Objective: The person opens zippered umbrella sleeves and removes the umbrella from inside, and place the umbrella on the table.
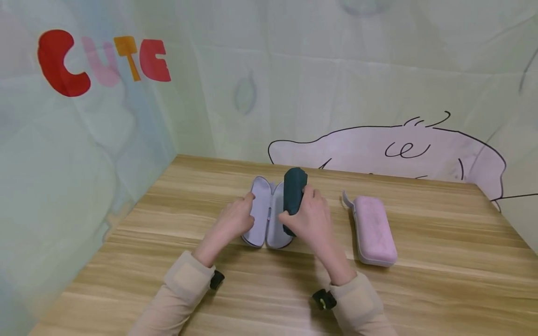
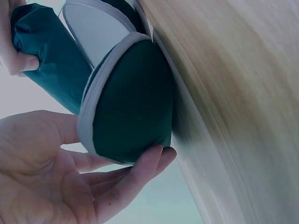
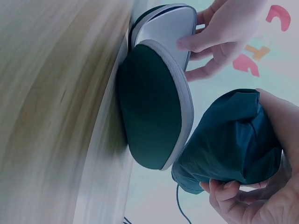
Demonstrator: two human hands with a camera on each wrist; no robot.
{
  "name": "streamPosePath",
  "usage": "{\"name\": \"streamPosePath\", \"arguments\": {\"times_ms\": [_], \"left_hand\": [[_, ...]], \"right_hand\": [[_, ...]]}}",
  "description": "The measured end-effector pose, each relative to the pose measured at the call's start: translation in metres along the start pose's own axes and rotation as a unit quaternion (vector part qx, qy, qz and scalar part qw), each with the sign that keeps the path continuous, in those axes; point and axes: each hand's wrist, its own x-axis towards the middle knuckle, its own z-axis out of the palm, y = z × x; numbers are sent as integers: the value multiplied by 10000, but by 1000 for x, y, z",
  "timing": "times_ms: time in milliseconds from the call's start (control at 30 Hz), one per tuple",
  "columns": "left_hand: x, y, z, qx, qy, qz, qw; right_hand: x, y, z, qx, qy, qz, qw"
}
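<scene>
An umbrella case [image 1: 261,198] lies spread on the table, its two halves side by side, pale grey inside and dark green outside. My left hand [image 1: 236,217] pinches the rim of the left half, thumb inside and fingers against the outer shell [image 2: 135,100]. In my right hand [image 1: 312,218] is a dark teal folded umbrella [image 1: 294,189], gripped between thumb and fingers. It hangs tilted over the right half of the case, covering much of it in the head view. Bunched fabric of the umbrella [image 3: 229,140] shows in the right wrist view.
A closed pink case [image 1: 376,231] with a strap loop at its far end lies to the right of my right hand. The wooden table [image 1: 201,182] ends at a printed cloth backdrop [image 1: 227,102] behind and on the left.
</scene>
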Motion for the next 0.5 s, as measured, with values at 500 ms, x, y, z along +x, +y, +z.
{"name": "streamPosePath", "arguments": {"times_ms": [500], "left_hand": [[1,-1,1,113,-104,-25,9999]], "right_hand": [[1,15,-7,192,-132,218,9995]]}}
